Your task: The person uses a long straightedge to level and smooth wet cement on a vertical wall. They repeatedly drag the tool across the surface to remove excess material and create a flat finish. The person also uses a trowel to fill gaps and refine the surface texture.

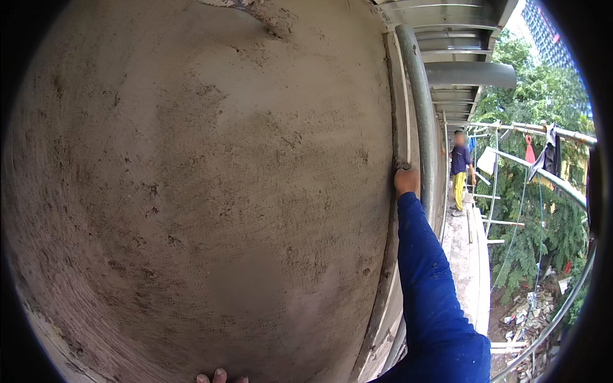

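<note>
A broad wall face of damp grey-brown plaster (255,191) fills most of the view, smooth in patches and rough or pitted in others. My right arm, in a blue sleeve, reaches up along its right edge. There my right hand (407,181) is closed round a long, narrow, pale strip (400,96) that runs along the wall's edge; its fingers are partly hidden. At the bottom edge only the fingertips of my left hand (217,376) show, apart from one another and against the plaster. The rest of that hand is out of view.
Beside the strip stands a grey pipe (418,96). Further right, a narrow walkway (461,255) carries a person (460,167) in a dark top and yellow trousers. Scaffold rails (543,172) with hanging cloths border it. Trees and scattered rubble (527,316) lie beyond, below the walkway.
</note>
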{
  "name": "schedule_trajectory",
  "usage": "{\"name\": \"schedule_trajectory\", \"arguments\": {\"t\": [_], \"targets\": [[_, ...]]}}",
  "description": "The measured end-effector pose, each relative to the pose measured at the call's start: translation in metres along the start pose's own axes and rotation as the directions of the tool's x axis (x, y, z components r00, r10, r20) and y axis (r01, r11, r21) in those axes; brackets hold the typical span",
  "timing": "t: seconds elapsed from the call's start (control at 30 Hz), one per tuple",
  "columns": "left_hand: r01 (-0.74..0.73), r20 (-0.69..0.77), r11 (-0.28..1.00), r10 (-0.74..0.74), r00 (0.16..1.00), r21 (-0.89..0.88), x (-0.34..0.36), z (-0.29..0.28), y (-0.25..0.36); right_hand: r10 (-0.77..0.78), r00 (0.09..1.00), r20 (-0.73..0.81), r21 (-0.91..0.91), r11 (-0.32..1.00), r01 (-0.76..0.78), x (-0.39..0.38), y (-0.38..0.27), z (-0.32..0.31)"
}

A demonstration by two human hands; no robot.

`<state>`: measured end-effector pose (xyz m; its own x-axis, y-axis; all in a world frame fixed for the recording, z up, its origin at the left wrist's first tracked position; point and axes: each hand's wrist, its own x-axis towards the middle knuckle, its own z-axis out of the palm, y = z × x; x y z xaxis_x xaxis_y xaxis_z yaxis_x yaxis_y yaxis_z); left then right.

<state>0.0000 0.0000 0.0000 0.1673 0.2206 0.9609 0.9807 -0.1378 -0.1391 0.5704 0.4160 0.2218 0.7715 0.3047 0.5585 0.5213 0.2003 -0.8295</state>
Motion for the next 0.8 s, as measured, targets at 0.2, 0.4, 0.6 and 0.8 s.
{"name": "schedule_trajectory", "arguments": {"t": [0.2,0.4,0.6,0.8], "targets": [[-0.052,0.015,0.997,0.053,0.998,-0.050,0.001,-0.009,-0.013,-0.115,0.991,-0.065,0.050,0.992,0.118,-0.129,-0.006,-0.026],[0.013,0.063,0.998,-0.009,0.998,-0.057,-0.003,-0.004,-0.007,-0.265,0.953,-0.145,-0.118,0.961,0.249,-0.252,0.047,-0.047],[0.034,0.081,0.983,-0.020,0.997,-0.178,-0.003,-0.017,-0.023,-0.213,0.976,0.047,0.069,0.975,0.210,-0.305,0.121,-0.040],[0.023,0.133,1.000,-0.021,0.991,-0.007,-0.004,-0.030,-0.023,-0.168,0.985,-0.049,0.019,0.985,0.169,-0.164,0.068,-0.022]]}}
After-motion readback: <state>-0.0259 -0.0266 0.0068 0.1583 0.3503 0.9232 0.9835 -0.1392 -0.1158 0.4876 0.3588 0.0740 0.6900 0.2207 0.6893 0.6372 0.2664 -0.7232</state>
